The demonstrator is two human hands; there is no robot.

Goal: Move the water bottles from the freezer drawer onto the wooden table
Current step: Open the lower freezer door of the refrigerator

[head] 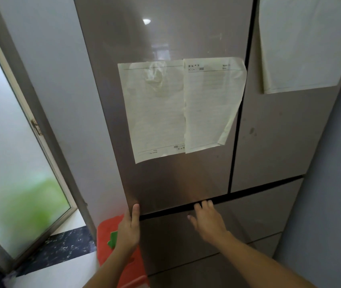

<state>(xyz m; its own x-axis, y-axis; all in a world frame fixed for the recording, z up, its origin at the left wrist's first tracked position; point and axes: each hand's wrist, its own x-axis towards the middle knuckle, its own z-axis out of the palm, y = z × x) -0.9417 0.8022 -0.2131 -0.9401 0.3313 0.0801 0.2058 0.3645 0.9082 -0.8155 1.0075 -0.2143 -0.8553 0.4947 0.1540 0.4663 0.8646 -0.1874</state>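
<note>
The freezer drawer (178, 235) is closed, a brown-grey panel below the fridge's left upper door (165, 179). My left hand (129, 229) lies along the drawer's left edge, with its thumb on the front by the top corner and its fingers round the side. My right hand (207, 221) rests on the drawer front, its fingertips hooked into the dark gap (238, 197) above it. No water bottles and no wooden table are in view.
Two paper sheets (178, 109) are stuck on the left upper door and another (302, 44) on the right door. More drawers (196, 273) sit below. A red object (107, 231) stands left of the fridge. A frosted glass door (9, 163) is at far left.
</note>
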